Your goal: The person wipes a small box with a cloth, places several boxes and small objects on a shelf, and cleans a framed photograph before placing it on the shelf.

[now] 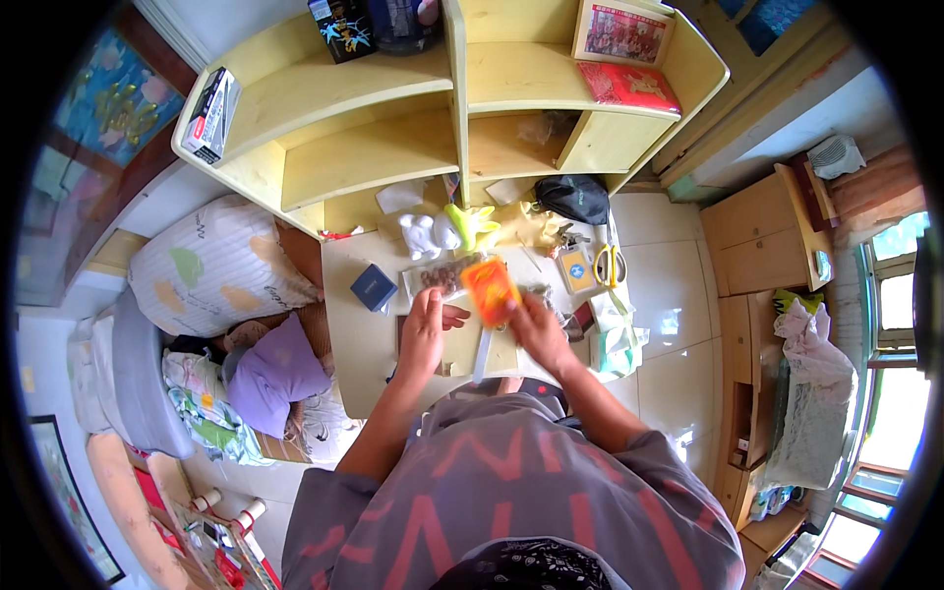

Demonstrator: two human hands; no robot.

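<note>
Two hands at work over the desk [359, 344]. Right hand [536, 329]: fingers closed on one orange packet [489, 288], held at desk centre. Left hand [425, 334]: fingers loosely curled at the packet's 9 o'clock edge, grip uncertain. Step judged: opening or handling the packet; next calls for a firm two-handed pinch. Also: one dark blue box [374, 287] at 9 o'clock, one black bag [573, 197] at 1 o'clock, one yellow-handled scissors [610, 264] at 3 o'clock.
</note>
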